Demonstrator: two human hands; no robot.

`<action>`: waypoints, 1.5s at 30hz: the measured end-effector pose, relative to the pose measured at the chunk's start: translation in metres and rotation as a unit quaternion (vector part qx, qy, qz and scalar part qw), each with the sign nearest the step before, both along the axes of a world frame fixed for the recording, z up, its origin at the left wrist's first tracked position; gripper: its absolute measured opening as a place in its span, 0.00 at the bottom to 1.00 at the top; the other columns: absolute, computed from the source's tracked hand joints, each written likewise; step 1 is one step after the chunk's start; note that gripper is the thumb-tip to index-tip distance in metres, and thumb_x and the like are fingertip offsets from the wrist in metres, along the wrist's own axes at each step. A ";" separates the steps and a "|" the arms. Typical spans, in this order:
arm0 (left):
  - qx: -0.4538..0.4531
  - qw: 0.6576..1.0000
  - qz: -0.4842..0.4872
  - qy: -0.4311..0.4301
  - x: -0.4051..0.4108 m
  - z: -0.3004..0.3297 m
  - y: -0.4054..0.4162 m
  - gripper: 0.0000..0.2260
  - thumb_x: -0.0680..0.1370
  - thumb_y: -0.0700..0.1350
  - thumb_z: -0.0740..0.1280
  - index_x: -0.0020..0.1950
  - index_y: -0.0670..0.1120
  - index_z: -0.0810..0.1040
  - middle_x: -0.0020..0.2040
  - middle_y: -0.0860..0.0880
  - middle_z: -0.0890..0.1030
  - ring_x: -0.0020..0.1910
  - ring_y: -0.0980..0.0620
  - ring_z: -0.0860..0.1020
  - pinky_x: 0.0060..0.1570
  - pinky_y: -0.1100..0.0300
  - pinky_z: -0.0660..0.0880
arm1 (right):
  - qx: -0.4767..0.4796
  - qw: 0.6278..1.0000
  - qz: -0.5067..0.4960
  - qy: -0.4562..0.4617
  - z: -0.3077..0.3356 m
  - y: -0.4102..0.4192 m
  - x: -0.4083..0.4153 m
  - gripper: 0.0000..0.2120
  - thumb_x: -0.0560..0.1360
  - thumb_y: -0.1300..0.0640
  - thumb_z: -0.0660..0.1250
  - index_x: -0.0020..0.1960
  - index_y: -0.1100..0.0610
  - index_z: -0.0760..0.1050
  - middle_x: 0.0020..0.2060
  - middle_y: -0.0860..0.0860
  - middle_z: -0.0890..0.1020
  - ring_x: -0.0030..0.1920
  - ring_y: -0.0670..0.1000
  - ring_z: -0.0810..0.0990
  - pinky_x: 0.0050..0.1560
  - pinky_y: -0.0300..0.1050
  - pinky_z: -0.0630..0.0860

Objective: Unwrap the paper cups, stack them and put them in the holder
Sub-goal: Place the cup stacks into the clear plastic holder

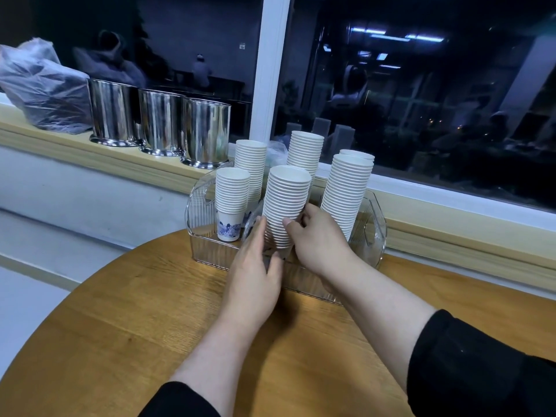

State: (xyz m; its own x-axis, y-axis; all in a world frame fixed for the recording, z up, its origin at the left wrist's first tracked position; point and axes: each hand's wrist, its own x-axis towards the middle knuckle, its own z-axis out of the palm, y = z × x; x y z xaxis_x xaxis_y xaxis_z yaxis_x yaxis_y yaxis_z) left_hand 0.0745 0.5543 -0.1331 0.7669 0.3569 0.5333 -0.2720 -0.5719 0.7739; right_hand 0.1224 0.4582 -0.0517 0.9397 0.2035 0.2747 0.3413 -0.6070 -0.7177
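A clear ribbed plastic holder (376,230) stands at the far edge of the round wooden table. Several stacks of white paper cups stand in it. The front middle stack (285,203) leans a little to the left, and both hands grip its lower part: my left hand (255,275) on its left side, my right hand (319,239) on its right side. A shorter stack (232,194) at the front left shows a blue-patterned bottom cup. A tall stack (346,191) stands at the right, with others behind. The base of the held stack is hidden by my fingers.
Three shiny steel canisters (162,121) sit on the wooden window sill (451,236) at the back left, next to a crumpled plastic bag (42,85). A dark window runs behind the holder. The wooden table (120,326) spreads out in front of the holder.
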 end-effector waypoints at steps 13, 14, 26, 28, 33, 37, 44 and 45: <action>-0.114 0.961 0.248 -0.039 0.002 0.005 0.048 0.28 0.80 0.47 0.66 0.78 0.46 0.60 0.76 0.43 0.65 0.76 0.42 0.61 0.75 0.41 0.56 | 0.205 0.927 -0.132 -0.283 -0.029 -0.098 -0.048 0.15 0.78 0.55 0.69 0.63 0.49 0.72 0.56 0.49 0.77 0.56 0.50 0.77 0.59 0.49 0.75; -0.125 0.962 0.243 -0.009 0.006 0.004 0.055 0.30 0.81 0.48 0.65 0.80 0.46 0.56 0.79 0.43 0.61 0.78 0.43 0.58 0.76 0.43 0.53 | 0.208 0.940 -0.148 -0.227 -0.040 -0.104 -0.043 0.20 0.77 0.52 0.70 0.67 0.48 0.69 0.60 0.48 0.77 0.60 0.49 0.76 0.62 0.53 0.75; -0.219 0.967 0.122 0.047 0.017 -0.007 0.069 0.22 0.81 0.47 0.65 0.75 0.49 0.66 0.63 0.54 0.72 0.59 0.56 0.70 0.60 0.59 0.65 | 0.129 0.976 -0.176 -0.017 -0.093 -0.110 -0.007 0.15 0.83 0.58 0.57 0.68 0.55 0.71 0.45 0.49 0.79 0.54 0.58 0.80 0.46 0.41 0.67; -0.201 0.971 0.118 0.050 0.012 -0.009 0.058 0.21 0.81 0.47 0.65 0.74 0.48 0.68 0.61 0.55 0.72 0.60 0.58 0.70 0.60 0.59 0.64 | 0.127 0.974 -0.188 -0.024 -0.095 -0.126 -0.011 0.15 0.83 0.59 0.57 0.68 0.56 0.71 0.47 0.52 0.80 0.54 0.59 0.80 0.45 0.41 0.66; -0.166 0.982 0.058 0.071 -0.002 -0.002 0.005 0.21 0.81 0.45 0.65 0.74 0.48 0.68 0.67 0.50 0.77 0.59 0.59 0.73 0.60 0.63 0.64 | 0.136 0.964 -0.223 -0.042 -0.093 -0.189 -0.021 0.14 0.83 0.60 0.57 0.67 0.59 0.72 0.58 0.56 0.82 0.59 0.59 0.78 0.46 0.37 0.64; -0.129 0.987 -0.020 0.089 -0.007 -0.005 -0.048 0.26 0.81 0.43 0.66 0.78 0.48 0.63 0.70 0.51 0.75 0.62 0.60 0.71 0.59 0.68 0.62 | 0.128 0.961 -0.241 -0.046 -0.096 -0.254 -0.034 0.15 0.83 0.56 0.57 0.68 0.56 0.72 0.60 0.54 0.81 0.62 0.59 0.77 0.53 0.43 0.67; -0.099 0.973 -0.161 0.128 -0.001 -0.024 -0.128 0.40 0.72 0.53 0.63 0.81 0.58 0.50 0.56 0.80 0.64 0.66 0.64 0.67 0.67 0.64 0.61 | 0.137 0.951 -0.270 -0.065 -0.092 -0.350 -0.051 0.17 0.84 0.51 0.55 0.71 0.52 0.71 0.57 0.45 0.76 0.62 0.49 0.73 0.57 0.39 0.63; -0.096 0.971 -0.173 0.131 0.000 -0.027 -0.138 0.40 0.73 0.53 0.64 0.81 0.59 0.49 0.55 0.81 0.63 0.65 0.64 0.67 0.67 0.64 0.61 | 0.138 0.951 -0.270 -0.064 -0.091 -0.361 -0.052 0.18 0.84 0.51 0.54 0.71 0.51 0.70 0.58 0.44 0.75 0.62 0.47 0.72 0.58 0.39 0.63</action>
State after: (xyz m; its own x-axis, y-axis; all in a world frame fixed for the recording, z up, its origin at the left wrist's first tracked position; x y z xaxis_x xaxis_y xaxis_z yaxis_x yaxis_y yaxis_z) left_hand 0.0745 0.4159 -0.1597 0.9593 0.1268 0.2522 -0.2010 -0.3206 0.9257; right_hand 0.0703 0.0970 -0.1424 0.8419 -0.3957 0.3669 0.1290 -0.5126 -0.8489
